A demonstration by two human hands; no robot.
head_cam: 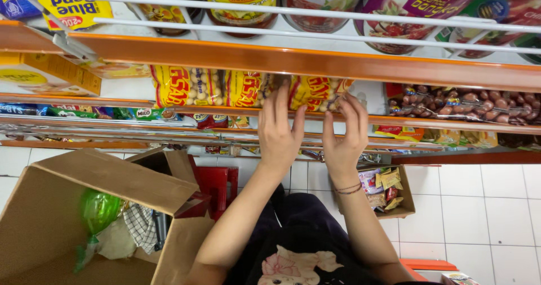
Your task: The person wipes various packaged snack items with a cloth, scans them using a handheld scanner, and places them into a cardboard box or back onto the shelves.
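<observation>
I have both hands up at the shelf: my left hand (280, 132) lies flat, fingers spread, against the yellow peanut packets (309, 92), my right hand (344, 133) curls its fingertips on their edge. I'd nudge gently, keeping the row upright and level.

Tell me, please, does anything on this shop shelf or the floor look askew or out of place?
Mildly, yes. The yellow snack packets under the left hand and right hand lean unevenly. On the white tiled floor, the large open cardboard box sits tilted, with a green bag and cloth bundled inside. Nothing looks spilled.
</observation>
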